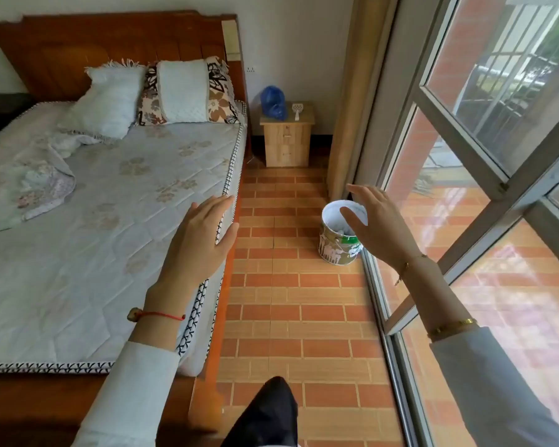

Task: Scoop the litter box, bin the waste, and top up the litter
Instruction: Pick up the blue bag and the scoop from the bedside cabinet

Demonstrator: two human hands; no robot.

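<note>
Head view: both hands raised, holding nothing.
Left hand (200, 233) flat over the bed (117, 195), right hand (380, 224) above the bucket (336, 243); fingers spread, released.

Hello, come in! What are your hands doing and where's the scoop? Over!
Both hands empty, left hand and right hand open. Scoop on nightstand by blue bag. Bucket beside the path.

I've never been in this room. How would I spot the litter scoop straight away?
Find the bed, then look past its far corner to the small wooden nightstand against the back wall. The scoop lies on its top, to the right of a blue plastic bag; it is the small white tool with a slotted head and short handle.
</note>
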